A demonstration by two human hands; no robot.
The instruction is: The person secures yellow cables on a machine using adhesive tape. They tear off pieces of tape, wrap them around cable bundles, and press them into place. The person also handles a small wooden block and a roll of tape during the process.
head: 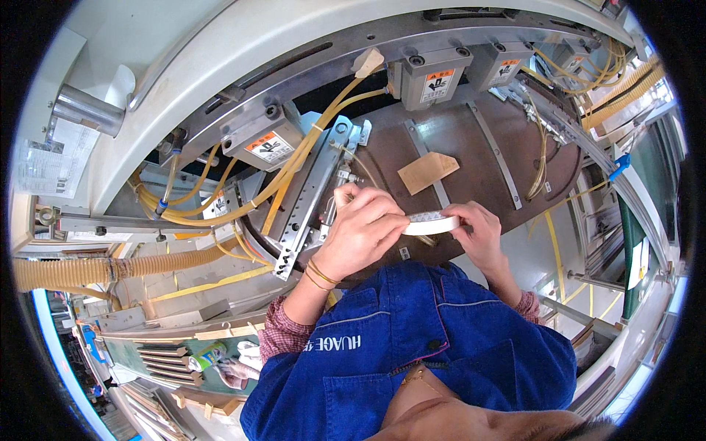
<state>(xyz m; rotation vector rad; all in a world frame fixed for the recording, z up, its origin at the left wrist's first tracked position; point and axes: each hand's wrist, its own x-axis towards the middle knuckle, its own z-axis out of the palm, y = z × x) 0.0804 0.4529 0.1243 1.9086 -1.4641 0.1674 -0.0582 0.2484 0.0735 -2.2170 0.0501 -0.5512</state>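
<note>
My left hand [361, 230], with thin bangles at its wrist, pinches one side of a roll of white tape [433, 225]. On the roll's opposite side, the thumb and fingers of my right hand [479, 227] grip it. The roll lies nearly flat between both hands, its printed inner core partly showing. Beneath it is the brown machine table [380, 132]. A brown board offcut [428, 172] with angled corners rests on that table, just beyond the roll and apart from my hands. My fingers cover both ends of the roll.
Clamp cylinders [436, 80] with warning labels hang from the curved frame. Yellow air hoses [287, 176] loop down at left, near a perforated metal rail [309, 204]. A ribbed duct [121, 270] runs behind. On a green bench [124, 353] lie dark strips, a spray can [207, 356] and gloves [237, 372].
</note>
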